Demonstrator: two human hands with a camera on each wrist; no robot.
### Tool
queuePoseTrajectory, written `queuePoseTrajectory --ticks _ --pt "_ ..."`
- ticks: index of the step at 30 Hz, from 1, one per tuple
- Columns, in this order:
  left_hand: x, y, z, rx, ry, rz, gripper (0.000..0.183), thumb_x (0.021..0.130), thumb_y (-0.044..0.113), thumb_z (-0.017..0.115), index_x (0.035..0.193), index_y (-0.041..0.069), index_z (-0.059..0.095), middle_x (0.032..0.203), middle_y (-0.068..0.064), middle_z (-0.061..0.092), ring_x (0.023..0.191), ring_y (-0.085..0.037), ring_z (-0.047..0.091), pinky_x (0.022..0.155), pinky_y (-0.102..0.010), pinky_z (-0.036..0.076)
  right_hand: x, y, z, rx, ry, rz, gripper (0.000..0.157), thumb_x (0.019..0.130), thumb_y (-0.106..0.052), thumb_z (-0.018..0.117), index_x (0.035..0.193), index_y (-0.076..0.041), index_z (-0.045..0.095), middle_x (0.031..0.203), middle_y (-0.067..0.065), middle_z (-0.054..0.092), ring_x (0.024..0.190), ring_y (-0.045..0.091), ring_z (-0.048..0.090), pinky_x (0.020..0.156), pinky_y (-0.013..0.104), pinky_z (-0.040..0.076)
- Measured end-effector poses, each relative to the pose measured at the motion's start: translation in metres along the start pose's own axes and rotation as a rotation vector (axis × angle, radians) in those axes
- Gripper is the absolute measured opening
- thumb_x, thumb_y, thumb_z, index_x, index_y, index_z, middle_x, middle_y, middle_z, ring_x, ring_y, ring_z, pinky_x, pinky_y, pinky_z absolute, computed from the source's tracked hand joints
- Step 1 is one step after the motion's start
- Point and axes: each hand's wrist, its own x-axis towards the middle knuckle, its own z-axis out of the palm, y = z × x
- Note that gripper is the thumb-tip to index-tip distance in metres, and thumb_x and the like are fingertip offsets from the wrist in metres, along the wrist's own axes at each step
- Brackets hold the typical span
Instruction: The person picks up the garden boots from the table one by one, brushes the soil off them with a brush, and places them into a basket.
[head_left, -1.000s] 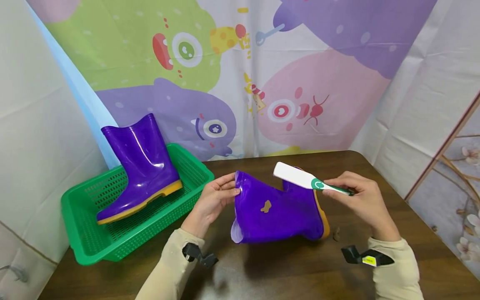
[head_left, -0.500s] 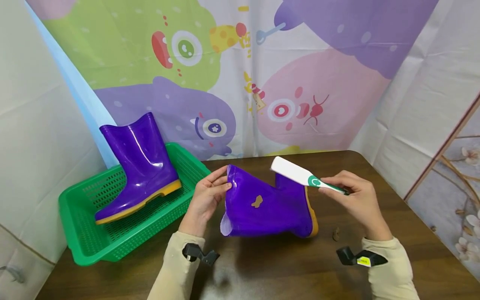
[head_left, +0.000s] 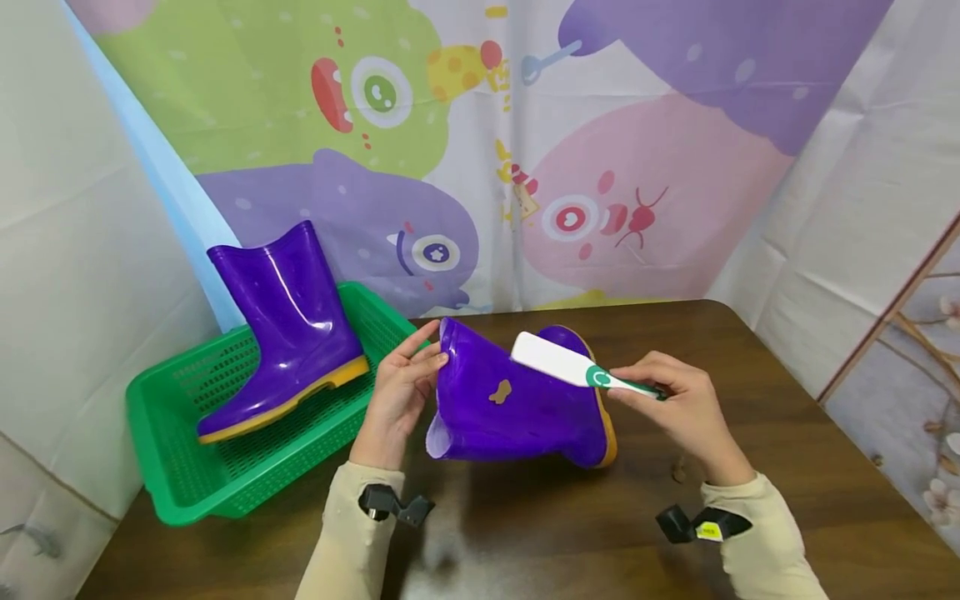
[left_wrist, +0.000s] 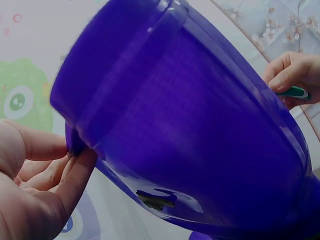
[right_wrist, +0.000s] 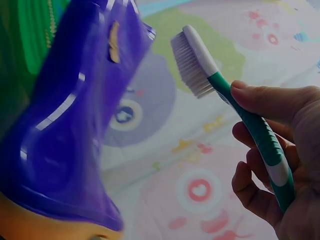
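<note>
My left hand (head_left: 395, 398) pinches the top rim of a purple rain boot (head_left: 517, 417) between thumb and fingers, holding it tilted on its side over the table. A brown mud patch (head_left: 500, 392) shows on the boot's shaft, and its sole is yellow. In my right hand (head_left: 678, 404) is a white and green scrub brush (head_left: 555, 360), gripped by its handle. Its head overlaps the boot in the head view. From the right wrist, the brush's white bristles (right_wrist: 189, 64) face the boot, with a gap between them.
A green plastic basket (head_left: 176, 492) stands at the left with a second purple boot (head_left: 288, 325) in it. Near the right hand, a small brown clump (head_left: 678, 471) lies on the wooden table (head_left: 570, 542). A cartoon curtain (head_left: 480, 158) hangs behind.
The boot has moved left with my left hand, its mud patch shifting leftward too. My right hand has brought the brush left and its head lower, over the boot.
</note>
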Motion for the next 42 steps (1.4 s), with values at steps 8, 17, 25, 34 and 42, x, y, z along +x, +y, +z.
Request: queuePoseTrajectory --ticks 8,17,25,34,42 --pt "0.001 0.000 0.001 -0.013 0.012 -0.010 0.056 0.089 -0.023 0.049 0.143 -0.008 0.046 0.083 -0.003 0.074 0.072 -0.011 0.070 0.064 -0.021 0.056 -0.005 0.006 0.024 0.083 -0.087 0.015 0.031 0.068 0.022 0.079 0.092 0.003 0.076 0.077 0.006 0.065 0.068 0.011 0.053 0.052 0.021 0.043" --pt "0.000 0.001 -0.001 -0.028 0.002 -0.004 0.059 0.088 -0.021 0.056 0.144 -0.009 0.043 0.084 -0.003 0.074 0.073 -0.012 0.071 0.064 -0.021 0.056 -0.008 0.001 0.041 0.154 -0.149 0.024 0.029 0.070 0.018 0.080 0.092 0.000 0.077 0.081 0.004 0.067 0.072 0.012 0.056 0.056 0.021 0.048" --pt "0.000 0.000 -0.004 0.009 0.018 -0.006 0.053 0.090 -0.021 0.050 0.141 -0.008 0.049 0.083 -0.002 0.074 0.072 -0.011 0.070 0.064 -0.020 0.056 -0.007 -0.004 0.041 0.106 -0.193 0.008 0.026 0.068 0.020 0.079 0.089 0.006 0.076 0.077 0.008 0.065 0.068 0.009 0.051 0.051 0.022 0.040" --pt "0.000 0.001 -0.005 0.012 0.002 -0.010 0.049 0.091 -0.020 0.050 0.137 -0.005 0.054 0.083 -0.002 0.075 0.072 -0.012 0.070 0.066 -0.021 0.056 -0.010 0.015 0.029 0.039 -0.190 0.027 0.027 0.073 0.010 0.082 0.093 -0.007 0.080 0.077 -0.004 0.064 0.066 0.008 0.051 0.051 0.020 0.041" --pt "0.000 0.003 -0.007 0.013 -0.010 -0.008 0.049 0.090 -0.021 0.051 0.134 -0.001 0.059 0.084 -0.002 0.075 0.072 -0.011 0.070 0.065 -0.021 0.056 -0.009 0.023 0.025 0.019 -0.186 0.021 0.026 0.074 0.008 0.083 0.093 -0.010 0.080 0.078 -0.004 0.066 0.065 0.010 0.052 0.050 0.023 0.042"
